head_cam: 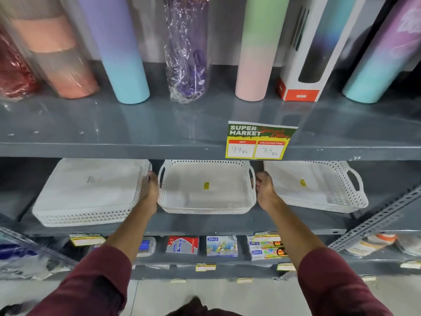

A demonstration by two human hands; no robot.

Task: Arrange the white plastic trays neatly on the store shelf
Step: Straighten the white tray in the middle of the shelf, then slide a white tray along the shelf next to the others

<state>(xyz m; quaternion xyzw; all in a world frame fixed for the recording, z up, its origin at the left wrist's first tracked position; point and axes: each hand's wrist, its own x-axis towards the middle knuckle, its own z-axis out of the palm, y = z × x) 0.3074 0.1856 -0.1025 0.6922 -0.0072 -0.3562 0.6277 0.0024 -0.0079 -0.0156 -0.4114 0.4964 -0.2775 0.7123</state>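
Note:
Three short stacks of white perforated plastic trays sit side by side on the middle grey shelf [205,221]. The middle stack [206,188] has handle cut-outs and a yellow sticker on its floor. My left hand [151,187] grips its left handle side and my right hand [264,189] grips its right handle side. The left stack [91,192] lies upside down, close to my left hand. The right stack [319,188] sits slightly turned, its handle pointing right, close to my right hand.
The upper shelf [159,128] overhangs the trays and carries tall pastel tumblers [123,53] and a boxed bottle [305,65]. A price tag [259,142] hangs from its edge. Stationery packs [222,246] fill the lower shelf. A slotted metal bar [373,222] slants at the right.

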